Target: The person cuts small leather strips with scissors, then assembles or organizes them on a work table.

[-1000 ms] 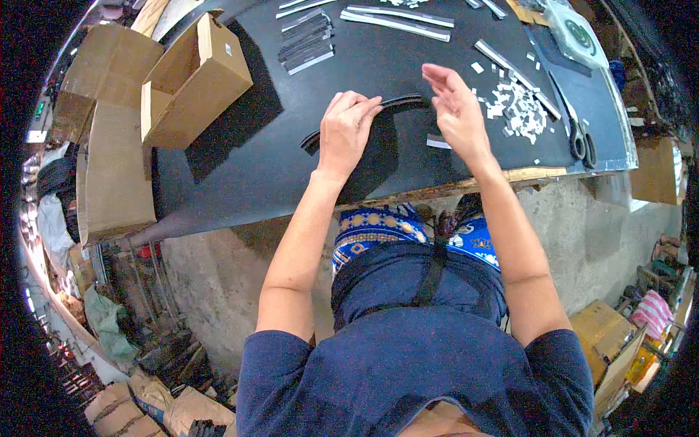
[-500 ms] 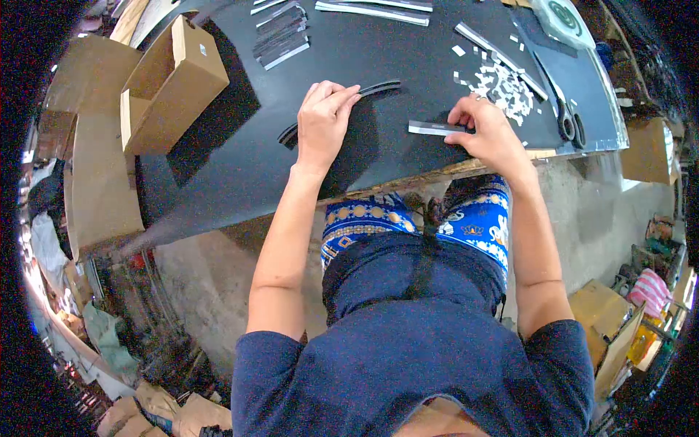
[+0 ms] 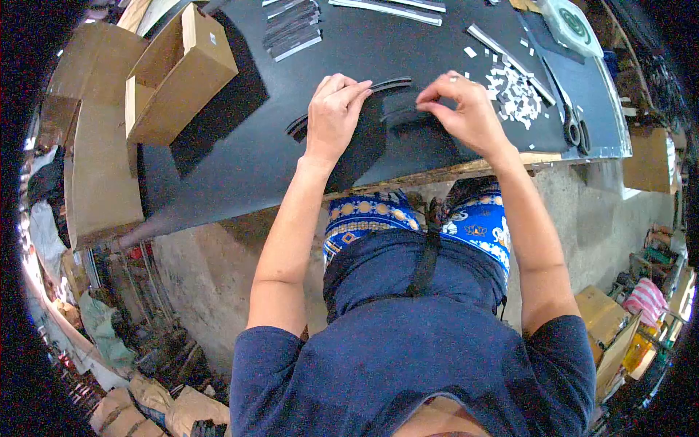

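Observation:
A long, curved black strip (image 3: 392, 84) lies on the black tabletop (image 3: 240, 160). My left hand (image 3: 335, 109) rests on its middle, fingers bent and pressing it down, so that part is hidden. My right hand (image 3: 466, 109) hovers just to the right, thumb and fingers pinched on one end of a short, flat dark strip (image 3: 404, 116). That strip sticks out leftward, just below the curved one.
An open cardboard box (image 3: 182, 73) stands at the left, with a stack of dark strips (image 3: 291, 29) behind it. Long silver strips (image 3: 386, 9), a pile of white scraps (image 3: 513, 95), scissors (image 3: 575, 131) and a tape roll (image 3: 571, 22) lie to the right.
My right hand reached down to a short strip near the table's front edge, took hold of it and lifted it toward the curved strip. My left hand stayed on the curved strip.

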`<state>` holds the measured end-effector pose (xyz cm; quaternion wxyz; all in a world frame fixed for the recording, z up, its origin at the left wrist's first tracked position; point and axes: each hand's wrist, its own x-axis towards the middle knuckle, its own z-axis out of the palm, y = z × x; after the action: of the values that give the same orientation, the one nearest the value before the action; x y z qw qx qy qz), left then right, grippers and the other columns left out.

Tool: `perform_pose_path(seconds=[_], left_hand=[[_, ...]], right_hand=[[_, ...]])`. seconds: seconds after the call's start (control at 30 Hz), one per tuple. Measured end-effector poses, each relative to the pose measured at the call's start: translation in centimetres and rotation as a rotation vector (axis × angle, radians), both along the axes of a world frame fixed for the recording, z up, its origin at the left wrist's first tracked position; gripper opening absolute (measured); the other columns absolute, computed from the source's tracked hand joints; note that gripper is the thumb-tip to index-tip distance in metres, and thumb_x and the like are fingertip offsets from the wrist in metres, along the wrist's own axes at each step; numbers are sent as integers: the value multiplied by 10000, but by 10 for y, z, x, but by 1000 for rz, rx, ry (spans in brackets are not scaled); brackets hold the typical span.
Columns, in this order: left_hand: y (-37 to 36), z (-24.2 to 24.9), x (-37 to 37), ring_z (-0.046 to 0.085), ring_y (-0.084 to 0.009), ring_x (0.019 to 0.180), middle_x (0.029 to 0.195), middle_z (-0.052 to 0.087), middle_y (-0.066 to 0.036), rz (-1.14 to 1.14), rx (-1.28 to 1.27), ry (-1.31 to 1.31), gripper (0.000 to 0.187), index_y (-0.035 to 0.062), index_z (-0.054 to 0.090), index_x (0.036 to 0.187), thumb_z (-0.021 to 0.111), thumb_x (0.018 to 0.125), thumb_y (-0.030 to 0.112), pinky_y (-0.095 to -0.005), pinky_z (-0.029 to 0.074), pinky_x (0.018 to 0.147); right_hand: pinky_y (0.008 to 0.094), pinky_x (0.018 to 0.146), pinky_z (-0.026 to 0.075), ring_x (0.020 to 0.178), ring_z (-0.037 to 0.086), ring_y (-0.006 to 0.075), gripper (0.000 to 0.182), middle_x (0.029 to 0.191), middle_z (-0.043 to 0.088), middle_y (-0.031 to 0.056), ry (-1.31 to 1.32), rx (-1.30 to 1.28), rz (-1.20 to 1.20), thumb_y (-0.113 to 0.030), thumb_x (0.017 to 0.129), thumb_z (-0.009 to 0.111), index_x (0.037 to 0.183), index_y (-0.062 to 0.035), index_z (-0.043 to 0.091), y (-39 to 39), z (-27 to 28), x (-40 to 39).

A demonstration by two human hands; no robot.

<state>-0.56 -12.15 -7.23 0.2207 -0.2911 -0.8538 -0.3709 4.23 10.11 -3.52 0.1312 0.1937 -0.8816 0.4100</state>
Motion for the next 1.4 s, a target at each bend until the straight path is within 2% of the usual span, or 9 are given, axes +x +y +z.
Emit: perform_pose_path(seconds=[0.03,0.1,0.23,0.47,0.67,0.8,0.87,1.4], left_hand=[[0,1,0,591,-234,766,780,620,-90,-8,1,-16,142,34,708,913,679,777,59,-325,465,700],[-1,1,0,590,-235,765,778,616,-90,-11,3,-33,145,33,706,920,675,780,56,-325,466,701],[-6,3,-2,584,-247,791,810,606,-100,-76,-17,-35,168,24,691,954,647,792,30,-334,468,717],[-12,10,-3,584,-268,847,870,594,-120,-173,-69,-79,234,13,659,1035,582,815,-6,-341,468,768],[-13,11,-3,553,-276,872,867,574,-125,-196,-62,-97,265,-14,651,1025,557,781,-56,-353,461,784],[-13,10,-3,553,-277,874,871,574,-125,-194,-63,-104,267,-12,651,1026,552,783,-58,-356,461,784],[-13,10,-2,578,-277,865,878,589,-132,-184,-78,-101,261,9,652,1058,548,821,-24,-341,463,789],[-13,12,0,567,-284,883,903,587,-141,-177,-66,-136,286,-8,643,1060,527,799,-26,-349,456,810]], right_hand=[[372,751,459,812,584,266,72,769,630,100,0,0,3,-67,713,682,771,-43,648,-5,-2,-5],[363,779,443,869,551,264,71,816,599,93,192,50,-8,-72,704,697,751,-54,646,-13,-8,-15],[353,791,434,886,515,265,97,863,560,71,242,83,-34,-88,680,728,747,-74,660,-26,-14,-26],[361,815,430,903,518,262,90,871,568,70,266,138,-24,-104,678,728,740,-87,665,-30,-18,-36],[370,810,426,911,527,261,100,845,586,59,269,124,-6,-110,683,712,751,-81,645,-29,-22,-38],[379,809,421,897,533,263,96,821,589,58,266,108,8,-98,687,698,756,-79,634,-29,-25,-40],[384,804,416,882,536,265,98,807,588,59,226,80,25,-90,689,689,761,-81,624,-29,-26,-40],[385,770,410,869,535,264,111,797,584,58,271,142,48,-93,687,689,765,-84,610,-29,-23,-42]])
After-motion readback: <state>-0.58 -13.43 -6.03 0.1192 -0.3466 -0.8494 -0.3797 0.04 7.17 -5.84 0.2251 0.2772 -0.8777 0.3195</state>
